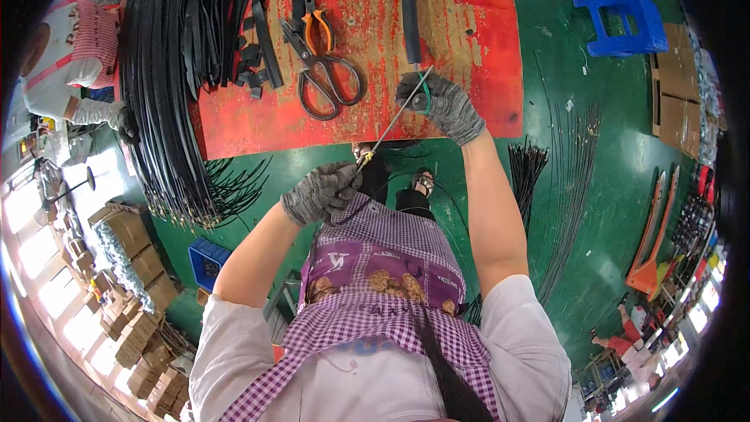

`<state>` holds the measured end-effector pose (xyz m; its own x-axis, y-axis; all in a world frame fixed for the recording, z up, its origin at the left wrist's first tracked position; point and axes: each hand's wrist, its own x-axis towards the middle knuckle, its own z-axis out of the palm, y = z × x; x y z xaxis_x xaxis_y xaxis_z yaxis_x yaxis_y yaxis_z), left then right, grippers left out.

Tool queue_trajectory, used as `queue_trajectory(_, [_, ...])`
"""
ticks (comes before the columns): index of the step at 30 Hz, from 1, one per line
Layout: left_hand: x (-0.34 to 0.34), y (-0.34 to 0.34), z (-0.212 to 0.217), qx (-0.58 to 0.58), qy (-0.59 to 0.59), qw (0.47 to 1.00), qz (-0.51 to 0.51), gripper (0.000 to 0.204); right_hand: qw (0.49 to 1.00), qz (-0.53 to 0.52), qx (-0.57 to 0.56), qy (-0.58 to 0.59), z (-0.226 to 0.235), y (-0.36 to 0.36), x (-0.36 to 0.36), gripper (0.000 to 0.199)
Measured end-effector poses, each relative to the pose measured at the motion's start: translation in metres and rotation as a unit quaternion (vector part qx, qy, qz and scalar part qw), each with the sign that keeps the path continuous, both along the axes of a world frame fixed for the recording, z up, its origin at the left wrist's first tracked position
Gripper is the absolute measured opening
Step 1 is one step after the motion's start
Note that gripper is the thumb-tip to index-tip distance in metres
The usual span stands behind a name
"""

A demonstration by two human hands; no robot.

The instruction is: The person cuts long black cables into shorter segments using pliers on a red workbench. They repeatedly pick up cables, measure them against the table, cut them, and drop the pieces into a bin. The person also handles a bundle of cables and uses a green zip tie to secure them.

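Both of my hands wear grey knit gloves. My left hand (322, 191) is closed around a dark cable end with a small brass-coloured fitting (366, 158). From that fitting a thin grey metal rod (393, 121) slants up to my right hand (449, 109), whose fingers are closed about its upper part. A green cord loop (426, 92) shows at those fingers; how it is fastened is hidden. Just beyond my right hand, a flat black strip (409, 16) lies on the red worn table (484, 55). Black-handled scissors (328, 87) and orange-handled pliers (316, 27) lie to its left.
Bundles of black cables (156, 109) hang over the table's left edge, beside black strips and cut pieces (251, 59). A co-worker's gloved hand (105, 115) touches them. More cables (574, 148) lie on the green floor at right, with a blue stool (625, 25) beyond.
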<state>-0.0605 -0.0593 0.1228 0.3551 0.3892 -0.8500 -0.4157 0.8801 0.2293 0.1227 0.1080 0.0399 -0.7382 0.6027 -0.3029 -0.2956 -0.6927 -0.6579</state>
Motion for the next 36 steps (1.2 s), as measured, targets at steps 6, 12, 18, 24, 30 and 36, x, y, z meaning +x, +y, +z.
queue_trajectory(6, [-0.007, -0.007, -0.004, 0.003, -0.028, 1.0, 0.01, 0.022, 0.993, -0.099, -0.047, 0.049, -0.006, -0.004, 0.013, 0.039])
queue_trajectory(12, [-0.002, -0.005, -0.007, 0.016, -0.003, 0.999, -0.038, 0.021, 0.998, -0.056, -0.019, 0.031, -0.009, 0.0, 0.015, 0.04])
queue_trajectory(18, [0.006, 0.014, -0.002, 0.037, 0.0, 0.998, -0.053, 0.022, 0.994, -0.037, -0.044, 0.088, -0.004, 0.01, 0.017, 0.042])
queue_trajectory(24, [0.013, 0.032, -0.001, 0.098, -0.002, 0.992, -0.08, 0.022, 0.993, 0.04, 0.103, -0.033, 0.018, 0.005, 0.012, 0.027])
queue_trajectory(30, [0.027, 0.067, -0.004, 0.15, 0.054, 0.983, -0.087, 0.022, 0.928, 0.182, 0.287, -0.151, 0.044, 0.002, 0.002, 0.025])
queue_trajectory(36, [0.041, 0.085, -0.026, 0.286, 0.167, 0.917, -0.221, 0.024, 0.813, 0.153, 0.459, -0.323, 0.059, -0.008, 0.024, 0.03])
